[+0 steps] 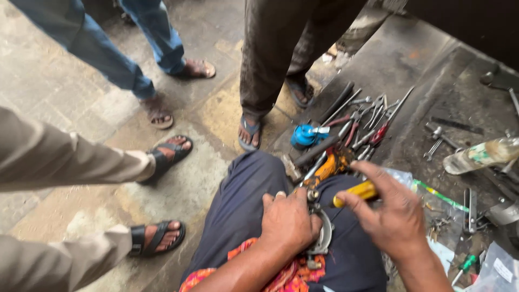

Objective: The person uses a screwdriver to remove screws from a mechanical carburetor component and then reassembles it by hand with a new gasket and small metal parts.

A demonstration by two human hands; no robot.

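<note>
My left hand (289, 219) is closed over a round metal part (323, 238) that rests on my lap, on dark blue trousers (238, 216). My right hand (392, 213) grips a tool with a yellow handle (354, 193), its tip pointing left at the metal part just beside my left thumb. A ring shows on one finger of the left hand. Most of the metal part is hidden under the left hand.
Several pliers, wrenches and screwdrivers (362, 121) lie on the dark floor ahead, next to a blue round object (304, 135). A plastic bottle (478, 156) lies at right. Three people in sandals stand close: jeans (130, 48), dark trousers (275, 54), beige trousers (59, 162).
</note>
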